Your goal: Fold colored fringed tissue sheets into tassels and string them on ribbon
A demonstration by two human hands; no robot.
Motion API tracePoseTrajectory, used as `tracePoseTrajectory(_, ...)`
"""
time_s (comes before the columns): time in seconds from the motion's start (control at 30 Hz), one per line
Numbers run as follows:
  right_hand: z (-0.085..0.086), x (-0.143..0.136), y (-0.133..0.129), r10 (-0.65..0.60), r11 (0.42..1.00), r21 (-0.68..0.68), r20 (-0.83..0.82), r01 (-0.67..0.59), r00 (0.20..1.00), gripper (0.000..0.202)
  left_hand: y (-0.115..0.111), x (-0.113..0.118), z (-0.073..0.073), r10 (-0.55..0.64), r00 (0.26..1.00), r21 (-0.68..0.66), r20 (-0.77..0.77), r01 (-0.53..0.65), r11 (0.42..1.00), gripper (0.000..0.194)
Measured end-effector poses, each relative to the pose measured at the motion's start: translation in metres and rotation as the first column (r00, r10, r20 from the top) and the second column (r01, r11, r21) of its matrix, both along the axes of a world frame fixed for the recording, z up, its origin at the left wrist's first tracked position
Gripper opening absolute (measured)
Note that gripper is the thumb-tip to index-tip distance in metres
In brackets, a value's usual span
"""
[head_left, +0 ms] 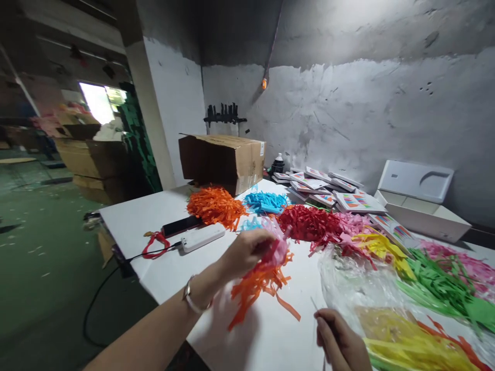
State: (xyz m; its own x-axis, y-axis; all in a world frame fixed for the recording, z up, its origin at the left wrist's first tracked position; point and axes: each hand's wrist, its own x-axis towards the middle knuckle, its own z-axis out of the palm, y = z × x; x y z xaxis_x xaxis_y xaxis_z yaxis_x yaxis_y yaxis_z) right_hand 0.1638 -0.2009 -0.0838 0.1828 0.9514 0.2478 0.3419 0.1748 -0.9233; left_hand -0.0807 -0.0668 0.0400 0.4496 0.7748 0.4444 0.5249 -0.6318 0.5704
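My left hand [247, 252] is closed round a bunch of paper tassels [257, 286], pink and red near my fingers, with orange strips hanging below over the white table [282, 342]. At the lower right, my right hand [340, 337] pinches a thin pale strip [314, 304], too fine to identify. Just beyond my left hand lie a pile of orange tassels [214, 206], a blue tassel pile [266, 201] and a dark red pile [309, 221]. Clear plastic bags [359, 283] lie beside my right hand, with yellow tassels [421, 350] in or under the plastic.
An open cardboard box [247, 165] stands at the back. Several flat printed packs [313, 180] are heaped near the wall, beside an open white box [425, 216]. A white power bank [203, 237], a phone [181, 225] and a cable lie left. Green tassels [444, 283] lie right.
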Motion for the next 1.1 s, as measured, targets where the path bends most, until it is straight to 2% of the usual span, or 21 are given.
tracePoseTrajectory(0.07,0.02,0.007,-0.005,-0.027,0.997,0.064,-0.121,0.035,0.992,0.041,-0.035,0.015,-0.002,-0.202,0.977,0.0,0.062,0.203,0.979,0.017)
tracePoseTrajectory(0.13,0.039,0.012,-0.013,0.005,0.991,0.129,-0.241,0.027,0.97,0.032,-0.062,0.029,-0.007,-0.419,0.896,-0.028,0.15,0.427,0.904,0.021)
tracePoseTrajectory(0.2,0.056,0.014,-0.024,0.088,0.986,0.163,-0.328,-0.036,0.941,0.03,-0.078,0.041,-0.016,-0.525,0.827,-0.077,0.2,0.547,0.833,0.027)
tracePoseTrajectory(0.23,0.062,0.014,-0.029,0.132,0.985,0.152,-0.351,-0.082,0.927,0.031,-0.083,0.046,-0.021,-0.533,0.82,-0.1,0.209,0.56,0.822,0.029)
tracePoseTrajectory(0.3,0.071,0.012,-0.037,0.178,0.984,0.087,-0.362,-0.156,0.915,0.031,-0.088,0.054,-0.033,-0.51,0.83,-0.133,0.227,0.545,0.828,0.029)
tracePoseTrajectory(0.37,0.074,0.008,-0.042,0.161,0.986,0.02,-0.354,-0.165,0.921,0.032,-0.09,0.059,-0.043,-0.479,0.846,-0.159,0.233,0.519,0.84,0.027)
tracePoseTrajectory(0.5,0.066,0.007,-0.045,0.059,0.996,-0.03,-0.422,-0.079,0.904,0.034,-0.091,0.064,-0.057,-0.449,0.858,-0.198,0.248,0.499,0.844,0.03)
tracePoseTrajectory(0.6,0.058,0.011,-0.045,0.107,0.991,-0.032,-0.428,-0.133,0.898,0.036,-0.091,0.064,-0.062,-0.459,0.854,-0.191,0.243,0.506,0.841,0.033)
tracePoseTrajectory(0.7,0.054,0.015,-0.045,0.162,0.983,-0.037,-0.272,-0.178,0.949,0.029,-0.091,0.061,-0.068,-0.422,0.878,-0.12,0.225,0.455,0.882,0.039)
tracePoseTrajectory(0.77,0.053,0.015,-0.046,0.106,0.994,-0.017,-0.097,-0.109,0.99,0.027,-0.092,0.058,-0.071,-0.29,0.924,-0.1,0.251,0.322,0.941,0.043)
tracePoseTrajectory(0.83,0.052,0.011,-0.046,0.028,0.999,0.033,0.049,-0.029,0.998,0.024,-0.097,0.056,-0.073,-0.173,0.947,-0.139,0.272,0.216,0.966,0.042)
tracePoseTrajectory(0.9,0.05,0.003,-0.048,-0.009,0.997,0.071,0.071,0.004,0.997,0.023,-0.105,0.059,-0.074,-0.19,0.947,-0.201,0.261,0.245,0.948,0.037)
tracePoseTrajectory(1.0,0.048,-0.01,-0.052,-0.036,0.998,0.057,-0.073,0.04,0.997,0.028,-0.114,0.069,-0.073,-0.277,0.925,-0.334,0.262,0.356,0.873,0.02)
tracePoseTrajectory(1.1,0.045,-0.014,-0.059,-0.167,0.984,0.028,-0.175,0.175,0.97,0.032,-0.118,0.077,-0.071,-0.202,0.899,-0.495,0.389,0.388,0.777,0.022)
